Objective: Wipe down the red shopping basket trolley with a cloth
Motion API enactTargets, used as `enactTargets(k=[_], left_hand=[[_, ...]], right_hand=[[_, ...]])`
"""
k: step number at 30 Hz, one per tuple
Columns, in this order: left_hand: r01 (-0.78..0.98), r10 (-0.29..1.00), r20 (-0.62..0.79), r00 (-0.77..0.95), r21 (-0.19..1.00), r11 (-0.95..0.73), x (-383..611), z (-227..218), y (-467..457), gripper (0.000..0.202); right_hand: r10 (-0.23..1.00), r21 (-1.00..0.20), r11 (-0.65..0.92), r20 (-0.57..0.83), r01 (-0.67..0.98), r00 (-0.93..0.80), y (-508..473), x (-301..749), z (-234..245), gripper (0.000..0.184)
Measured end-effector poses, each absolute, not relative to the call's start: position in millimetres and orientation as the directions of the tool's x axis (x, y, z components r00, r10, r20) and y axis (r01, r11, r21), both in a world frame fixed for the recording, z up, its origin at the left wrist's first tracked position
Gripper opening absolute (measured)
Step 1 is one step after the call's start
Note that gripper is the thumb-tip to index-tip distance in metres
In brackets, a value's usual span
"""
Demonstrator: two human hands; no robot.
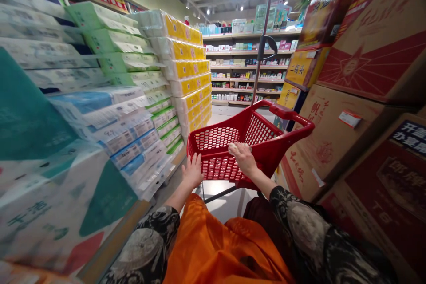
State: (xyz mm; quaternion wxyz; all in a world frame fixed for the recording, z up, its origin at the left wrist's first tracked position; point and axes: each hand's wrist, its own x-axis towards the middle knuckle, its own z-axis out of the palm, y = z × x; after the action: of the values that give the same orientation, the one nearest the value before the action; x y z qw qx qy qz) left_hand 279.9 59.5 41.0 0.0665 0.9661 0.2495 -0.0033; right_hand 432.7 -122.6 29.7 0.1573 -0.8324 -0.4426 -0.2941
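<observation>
A red plastic shopping cart [271, 157] with perforated basket walls stands right in front of me, its handle at the upper right. My left hand [193, 173] is at the basket's left corner, fingers spread, seemingly resting against the edge; nothing is in it. Over the near rim lies my right hand [244, 159], fingers curled on a crumpled white cloth [234, 147] that presses against the rim. Most of the cloth is hidden under the fingers. Through the holes and over the rim, no goods show inside the basket.
Stacked packs of tissue paper [129, 142] and yellow-and-white paper rolls [186, 71] line the left side. Cardboard cartons [342, 128] are piled on the right. A metal pole [262, 49] rises behind the cart. Shelves of small goods [246, 66] stand at the back.
</observation>
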Motion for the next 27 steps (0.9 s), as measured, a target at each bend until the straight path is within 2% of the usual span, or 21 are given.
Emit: enactTargets(k=[2,5,12,15,18,22,24,27], left_hand=[[0.483,0.48,-0.05,0.876,0.118,-0.868,278.9,42.4,60.2,0.077],[0.485,0.483,-0.046,0.874,0.116,-0.867,278.4,42.3,62.4,0.077],[0.49,0.496,-0.016,0.868,0.179,-0.853,282.2,35.1,59.5,0.079],[0.496,0.502,-0.025,0.865,0.195,-0.846,283.2,35.3,55.5,0.079],[0.491,0.494,-0.028,0.869,0.185,-0.852,281.9,36.5,53.4,0.079],[0.468,0.474,-0.002,0.881,0.155,-0.87,278.4,36.3,54.0,0.078],[0.462,0.469,0.018,0.883,0.143,-0.875,276.9,35.4,53.8,0.077],[0.461,0.47,0.042,0.882,0.136,-0.877,275.1,34.2,50.6,0.074]], right_hand=[[0.665,-0.021,-0.52,0.618,0.854,0.42,-106.1,422.9,25.8,0.036],[0.645,-0.05,-0.548,0.61,0.835,0.46,-115.1,430.4,31.0,0.037],[0.495,-0.097,-0.656,0.693,0.748,0.524,-175.1,477.9,42.5,0.043],[0.538,-0.065,-0.644,0.67,0.762,0.512,-153.1,462.9,33.0,0.042],[0.623,-0.038,-0.564,0.636,0.825,0.455,-113.2,433.8,23.1,0.042],[0.678,-0.027,-0.498,0.611,0.867,0.409,-91.6,420.1,23.0,0.037],[0.672,-0.03,-0.514,0.607,0.857,0.424,-104.8,430.7,28.0,0.036],[0.598,-0.053,-0.594,0.639,0.803,0.484,-137.0,455.3,37.1,0.037]])
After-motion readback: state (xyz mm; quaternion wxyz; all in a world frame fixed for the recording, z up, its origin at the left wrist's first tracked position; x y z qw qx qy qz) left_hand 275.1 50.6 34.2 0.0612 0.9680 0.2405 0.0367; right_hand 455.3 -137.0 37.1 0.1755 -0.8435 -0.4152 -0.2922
